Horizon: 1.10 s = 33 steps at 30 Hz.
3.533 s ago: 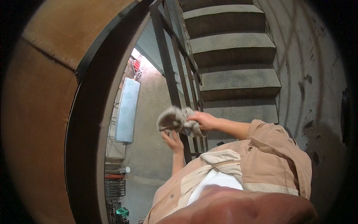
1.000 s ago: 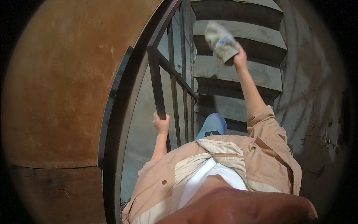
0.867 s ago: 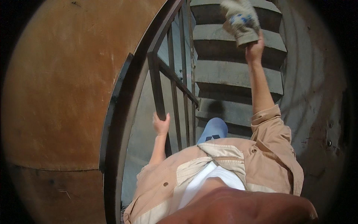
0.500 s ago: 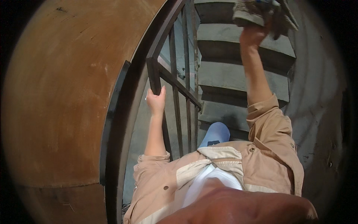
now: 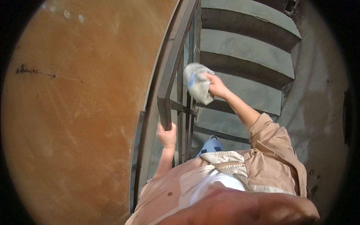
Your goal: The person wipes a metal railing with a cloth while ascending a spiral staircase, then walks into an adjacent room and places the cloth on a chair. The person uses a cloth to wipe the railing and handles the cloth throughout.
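My left hand (image 5: 167,135) is closed round the upright post of a dark metal railing (image 5: 165,107), just below its angled corner. A bunched, greyish-white cloth (image 5: 200,88) with a blue patch is gripped in my right hand (image 5: 216,85). The cloth is smeared by motion, so I cannot tell whether it is a rag or a glove. It hangs over the stairs close to the railing's bars, and I cannot tell whether it touches them. The fingers of my right hand are partly hidden by it.
Grey concrete steps (image 5: 243,47) rise ahead, bounded on the right by a rough grey wall (image 5: 318,75). Left of the railing spreads a large orange-brown surface (image 5: 82,112) with a dark edge strip (image 5: 137,161). My blue-clad leg (image 5: 210,145) is on the stairs below me.
My right hand has come down and left with the cloth, from above the upper steps to beside the railing. My left hand keeps its hold on the post. The view has shifted.
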{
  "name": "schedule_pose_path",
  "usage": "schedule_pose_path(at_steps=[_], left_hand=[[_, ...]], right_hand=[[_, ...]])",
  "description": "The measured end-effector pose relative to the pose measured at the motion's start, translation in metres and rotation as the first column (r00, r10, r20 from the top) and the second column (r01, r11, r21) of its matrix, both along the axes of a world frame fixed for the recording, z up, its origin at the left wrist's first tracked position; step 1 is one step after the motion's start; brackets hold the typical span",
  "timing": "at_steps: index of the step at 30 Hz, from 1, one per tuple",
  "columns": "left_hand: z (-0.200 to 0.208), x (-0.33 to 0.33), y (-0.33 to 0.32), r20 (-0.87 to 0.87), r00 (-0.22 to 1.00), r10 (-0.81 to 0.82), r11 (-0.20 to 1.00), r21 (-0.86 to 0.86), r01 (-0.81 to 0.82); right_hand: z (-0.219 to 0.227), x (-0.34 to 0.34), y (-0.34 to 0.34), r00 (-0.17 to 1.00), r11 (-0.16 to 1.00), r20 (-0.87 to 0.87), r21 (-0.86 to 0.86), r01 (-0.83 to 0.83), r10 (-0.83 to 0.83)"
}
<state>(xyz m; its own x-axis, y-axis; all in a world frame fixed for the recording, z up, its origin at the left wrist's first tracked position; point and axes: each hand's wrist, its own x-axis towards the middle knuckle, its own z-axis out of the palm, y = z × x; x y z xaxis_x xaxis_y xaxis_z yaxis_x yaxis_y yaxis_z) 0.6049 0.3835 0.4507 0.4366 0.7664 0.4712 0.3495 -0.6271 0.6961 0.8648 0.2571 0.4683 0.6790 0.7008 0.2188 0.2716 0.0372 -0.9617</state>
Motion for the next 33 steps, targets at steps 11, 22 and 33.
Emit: schedule_pose_path(at_steps=[11, 22, 33], left_hand=[[-0.017, -0.017, -0.005, -0.062, 0.994, 0.091, 0.992, 0.097, -0.084], [-0.006, -0.002, -0.009, -0.047, 0.997, 0.067, 0.997, 0.048, -0.065], [-0.027, 0.040, -0.033, -0.455, 0.837, 0.305, 0.906, -0.131, -0.402]], right_hand=[[0.132, 0.030, 0.036, 0.895, 0.935, 0.297, 0.231, 0.271, -0.333], [0.028, 0.031, -0.072, 0.990, 0.930, -0.141, -0.367, -0.026, -0.028], [0.014, 0.222, -0.349, 0.846, 0.844, 0.040, -0.061, 0.534, -0.532]])
